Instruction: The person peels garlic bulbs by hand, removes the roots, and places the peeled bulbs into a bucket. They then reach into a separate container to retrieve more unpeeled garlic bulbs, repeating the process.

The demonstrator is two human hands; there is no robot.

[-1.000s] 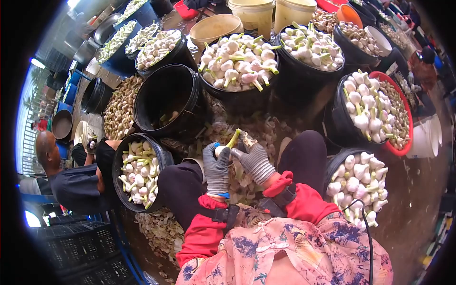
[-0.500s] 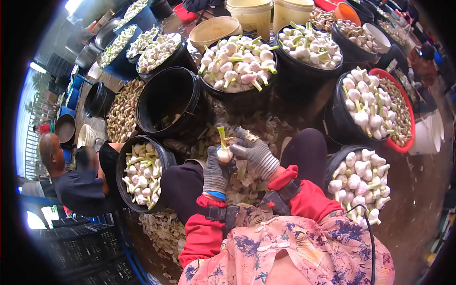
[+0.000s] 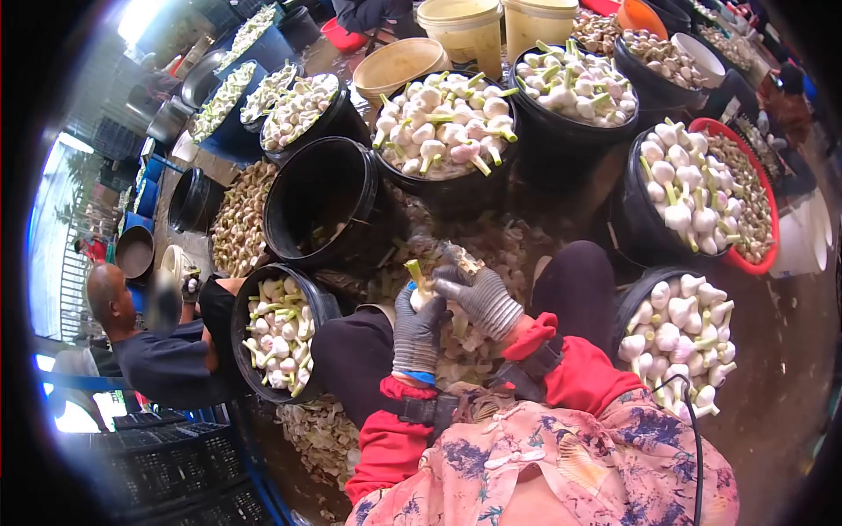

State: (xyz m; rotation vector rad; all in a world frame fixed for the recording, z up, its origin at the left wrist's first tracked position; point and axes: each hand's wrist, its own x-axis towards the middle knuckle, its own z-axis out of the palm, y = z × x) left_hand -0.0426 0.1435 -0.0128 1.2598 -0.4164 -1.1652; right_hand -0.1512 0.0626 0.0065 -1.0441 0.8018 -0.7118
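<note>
A garlic bulb (image 3: 422, 296) with a short green stem pointing up is in my left hand (image 3: 417, 337), which wears a grey ribbed glove. The gloved fingers wrap round the bulb's lower side and hide part of it. My right hand (image 3: 484, 302), gloved alike, is closed close against the bulb, its thumb reaching across to it. From the top of the right fist sticks a short, pale brown, rough-looking stick-like piece (image 3: 463, 259); its other end is hidden. Below both hands, loose garlic skins (image 3: 465, 351) lie between my knees.
Black buckets of trimmed garlic stand at my left (image 3: 329, 307), right (image 3: 624, 302) and in front (image 3: 447, 187). A mostly bare black bucket (image 3: 272, 210) tilts ahead on the left. Unpeeled garlic (image 3: 241, 219) is heaped beyond it. A person (image 3: 167, 359) sits at the left.
The whole view has shifted slightly. My right hand has come closer over the bulb, and the green stem now leans left and shows shorter. The person at the left has a gloved hand raised.
</note>
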